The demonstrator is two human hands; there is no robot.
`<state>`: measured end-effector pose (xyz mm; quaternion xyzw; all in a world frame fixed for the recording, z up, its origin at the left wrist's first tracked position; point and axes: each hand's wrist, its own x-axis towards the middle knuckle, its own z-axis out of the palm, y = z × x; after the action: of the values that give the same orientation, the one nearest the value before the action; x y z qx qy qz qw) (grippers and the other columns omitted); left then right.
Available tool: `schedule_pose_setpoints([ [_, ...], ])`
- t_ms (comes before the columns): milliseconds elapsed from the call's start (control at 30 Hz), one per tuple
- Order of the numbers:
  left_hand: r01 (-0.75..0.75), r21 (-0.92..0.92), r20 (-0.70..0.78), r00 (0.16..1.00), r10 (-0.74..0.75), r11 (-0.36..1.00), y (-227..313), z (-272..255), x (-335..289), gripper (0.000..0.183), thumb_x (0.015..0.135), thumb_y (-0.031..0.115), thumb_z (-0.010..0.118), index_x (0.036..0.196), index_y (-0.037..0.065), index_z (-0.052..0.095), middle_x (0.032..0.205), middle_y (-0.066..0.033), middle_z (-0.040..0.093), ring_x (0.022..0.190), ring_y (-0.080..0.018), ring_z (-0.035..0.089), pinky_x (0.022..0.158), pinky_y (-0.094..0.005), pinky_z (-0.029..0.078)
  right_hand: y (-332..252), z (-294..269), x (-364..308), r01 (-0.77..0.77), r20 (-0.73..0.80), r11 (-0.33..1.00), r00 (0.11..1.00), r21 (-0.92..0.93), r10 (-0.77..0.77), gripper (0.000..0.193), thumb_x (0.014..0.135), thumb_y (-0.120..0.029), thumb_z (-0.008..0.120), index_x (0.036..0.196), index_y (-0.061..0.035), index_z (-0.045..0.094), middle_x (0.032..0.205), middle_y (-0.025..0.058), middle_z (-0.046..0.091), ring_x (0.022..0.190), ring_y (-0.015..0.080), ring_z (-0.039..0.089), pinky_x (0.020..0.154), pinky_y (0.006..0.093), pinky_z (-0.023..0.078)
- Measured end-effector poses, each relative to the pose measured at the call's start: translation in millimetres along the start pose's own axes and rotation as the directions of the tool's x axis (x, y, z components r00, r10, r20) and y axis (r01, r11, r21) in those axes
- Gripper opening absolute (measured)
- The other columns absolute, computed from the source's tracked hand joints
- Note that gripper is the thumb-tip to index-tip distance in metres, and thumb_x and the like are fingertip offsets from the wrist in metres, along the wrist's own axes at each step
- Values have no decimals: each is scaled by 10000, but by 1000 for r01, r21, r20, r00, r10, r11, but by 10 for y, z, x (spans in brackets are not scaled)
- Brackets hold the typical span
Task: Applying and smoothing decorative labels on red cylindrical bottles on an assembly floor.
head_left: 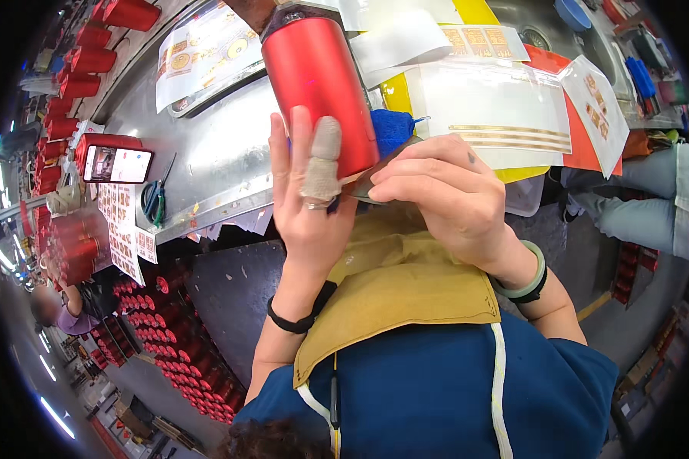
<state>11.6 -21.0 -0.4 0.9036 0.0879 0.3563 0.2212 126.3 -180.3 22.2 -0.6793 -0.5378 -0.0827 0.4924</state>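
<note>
A glossy red cylinder (314, 84) lies lengthwise over the metal table, its near end toward me. My left hand (310, 183) rests along the cylinder's left side and near end, fingers stretched out. One of its fingers wears a pale wrap, and a ring shows below it. Closed in a pinch at the cylinder's near right end, my right hand (444, 195) holds a thin, dark flat piece (364, 185). Its exact kind is hard to make out, as fingers cover part of it. A blue cloth (393, 130) sits just right of the cylinder.
Left on the table (222, 149) are scissors (155, 200), a phone (118, 164) propped against a red canister, and printed sticker sheets (207, 50). Right lie white sheets (497, 99) with gold strips, over yellow and red sheets. Many red canisters (168, 321) stand stacked below left; another person is farther off.
</note>
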Motion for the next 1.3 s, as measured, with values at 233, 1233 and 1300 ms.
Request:
schedule_pose_setpoints([
  [233, 248, -170, 22, 969, -248, 954, -168, 12, -220, 702, 792, -10, 819, 1450, -21, 574, 1517, -230, 539, 1332, -418, 589, 1045, -417, 524, -8, -15, 13, -53, -11, 999, 999, -6, 53, 236, 703, 78, 703, 893, -45, 769, 911, 49, 762, 907, 228, 700, 801, 321, 548],
  [1233, -16, 44, -1, 1000, 16, 999, -106, 11, -34, 712, 820, 12, 833, 1471, -25, 547, 1523, -223, 537, 1348, -334, 595, 1055, -384, 514, -4, 5, 21, -36, 5, 999, 999, 1, 36, 234, 739, 16, 694, 948, -74, 752, 921, 41, 739, 929, 253, 691, 820, 375, 552],
  [1300, 189, -136, 6, 982, -190, 973, -178, 42, -222, 707, 816, 11, 833, 1463, -28, 553, 1525, -224, 535, 1359, -346, 583, 1057, -386, 511, 1, 3, 4, -34, 8, 999, 999, 13, 34, 234, 740, 16, 693, 949, -74, 752, 919, 42, 738, 927, 255, 690, 821, 376, 552],
])
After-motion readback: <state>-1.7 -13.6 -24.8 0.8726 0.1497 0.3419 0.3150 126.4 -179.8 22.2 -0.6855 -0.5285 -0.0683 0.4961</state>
